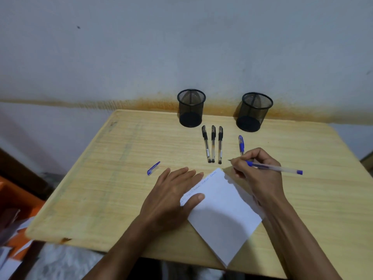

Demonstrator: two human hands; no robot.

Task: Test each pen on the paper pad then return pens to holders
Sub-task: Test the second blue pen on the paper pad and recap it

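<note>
Two mesh holders stand at the far edge of the table (113,178), against the wall — the left holder (191,108) and the right holder (254,112), well apart, both looking empty. Taking the pad (224,211) as the landmark: it lies near the front of the table, turned cornerwise, with a line of blue writing along its upper left edge.

Beyond the pad, between it and the holders, three black pens (213,144) lie side by side, capped, pointing toward the wall. Just right of them lies one capped blue pen (241,144), its near end hidden behind the right hand (260,170). Left of the pad, apart from everything else, a loose blue cap (153,168) lies on the wood.

The left hand (171,197) lies flat, fingers spread and closed on nothing, its thumb and fingertips pressing the pad's left edge. The right hand is pinched around an uncapped blue pen (276,168) in a writing grip; the pen's tip points left and sits just past the pad's far corner — whether it touches the table I cannot tell. The pen's blue end sticks out to the right of the hand.
</note>
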